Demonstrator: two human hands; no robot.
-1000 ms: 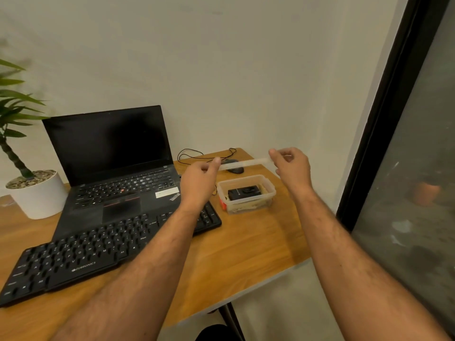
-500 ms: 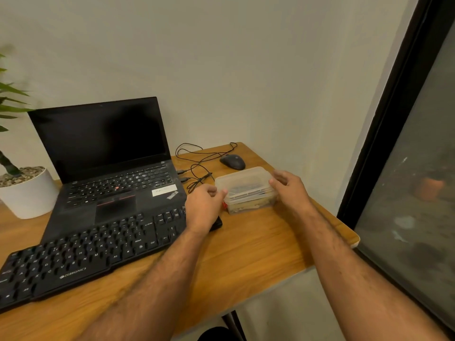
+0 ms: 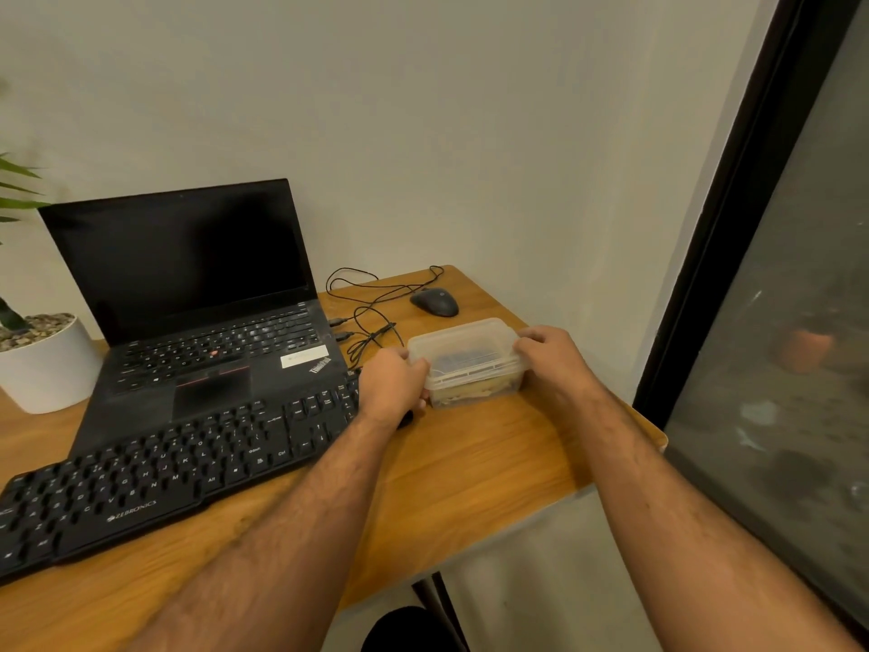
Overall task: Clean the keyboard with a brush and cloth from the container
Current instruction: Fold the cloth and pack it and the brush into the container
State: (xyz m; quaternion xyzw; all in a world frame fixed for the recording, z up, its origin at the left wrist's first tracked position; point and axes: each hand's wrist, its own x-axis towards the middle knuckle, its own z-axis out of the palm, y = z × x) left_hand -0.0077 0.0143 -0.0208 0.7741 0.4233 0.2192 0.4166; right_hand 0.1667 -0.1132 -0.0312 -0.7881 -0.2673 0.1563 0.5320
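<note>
1. A clear plastic container (image 3: 465, 364) sits on the wooden desk (image 3: 470, 468) near its right edge, just right of the black keyboard (image 3: 178, 472), its translucent lid on top.
2. The left hand (image 3: 392, 385) grips the container's left end, fingers curled round the lid's edge.
3. The right hand (image 3: 548, 357) grips the right end in the same way, fingers bent over the rim.
4. Dark and pale contents show dimly through the plastic; what they are cannot be told.
5. The keyboard lies slantwise in front of an open laptop (image 3: 197, 312) with a dark screen.
6. A black mouse (image 3: 435, 302) and its tangled cable (image 3: 371, 312) lie behind the container.
7. A white plant pot (image 3: 44, 364) stands at the far left.
</note>
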